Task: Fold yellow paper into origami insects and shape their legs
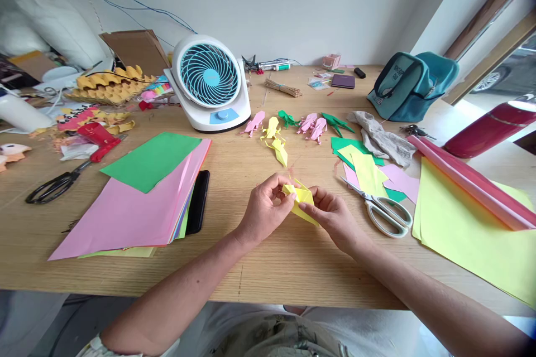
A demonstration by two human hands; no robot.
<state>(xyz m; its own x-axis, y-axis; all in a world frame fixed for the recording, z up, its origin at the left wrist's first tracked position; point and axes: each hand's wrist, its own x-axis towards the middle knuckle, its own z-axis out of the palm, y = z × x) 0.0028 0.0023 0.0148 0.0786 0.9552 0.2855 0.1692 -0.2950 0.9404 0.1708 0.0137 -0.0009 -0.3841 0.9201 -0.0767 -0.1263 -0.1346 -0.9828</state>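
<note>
A partly folded yellow origami paper (305, 196) is held just above the table's front half, between both hands. My left hand (270, 201) pinches its left side with thumb and fingers. On the right side, my right hand (330, 212) grips it, thumb on top and fingers behind. Beyond the hands lie finished-looking paper figures: a yellow one (278, 152), another yellow one with legs (272, 128), pink ones (313, 126), and green ones (336, 124). Scissors with pale handles (387, 215) rest to the right of my right hand.
Coloured sheets (138, 212) and a black phone (198, 203) lie left; paper offcuts (364, 170), yellow sheets (473, 234) and a red bottle (492, 128) are right. A fan (211, 81) and teal bag (412, 86) stand behind. Black-handled scissors (52, 187) lie far left.
</note>
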